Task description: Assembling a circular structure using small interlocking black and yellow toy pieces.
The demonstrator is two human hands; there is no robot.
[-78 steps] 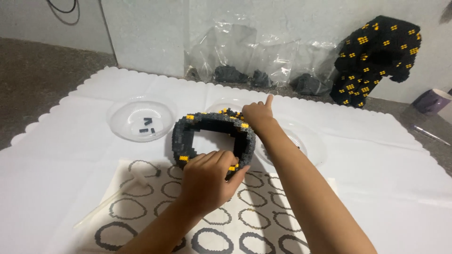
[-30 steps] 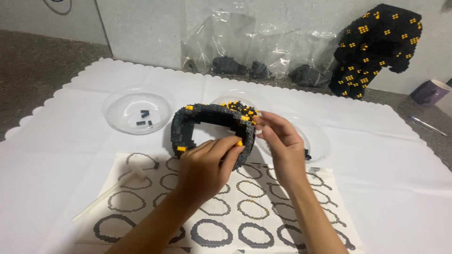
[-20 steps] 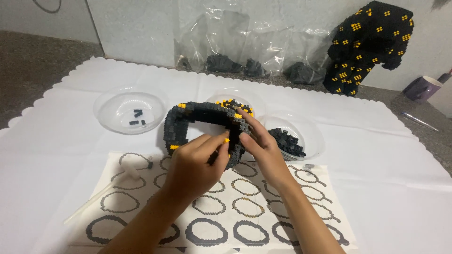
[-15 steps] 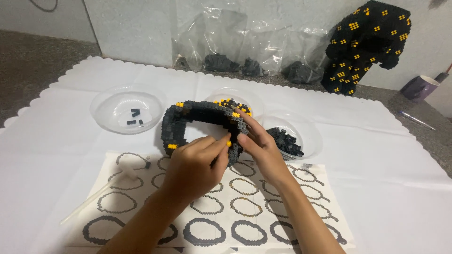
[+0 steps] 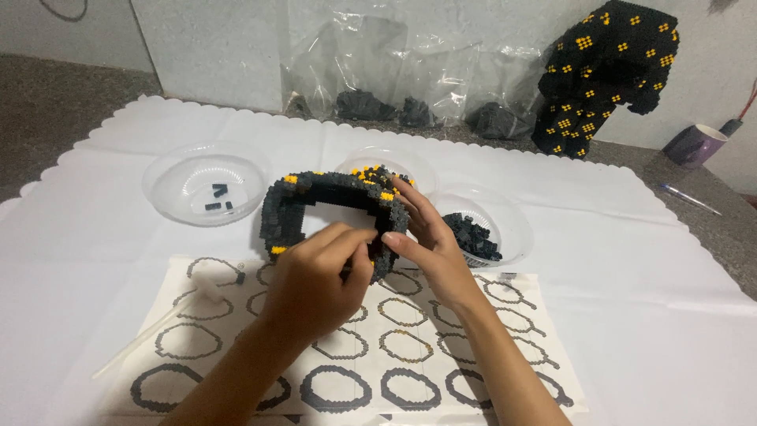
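A black ring built of small blocks with yellow dots stands on the white cloth in the middle of the view. My left hand covers its near side, fingers pinched on the ring's front right edge. My right hand grips the same right side, thumb in front and fingers on the outside. A printed sheet of ring outlines lies under both forearms.
Clear plastic bowls sit behind the ring: one at the left with a few dark blocks, one at the right with a pile of black blocks. Plastic bags, a large black-and-yellow block figure and a purple cup stand at the back.
My right hand came off the ring's top, moved down and closed on its right side beside my left hand. The view shifted slightly to the right.
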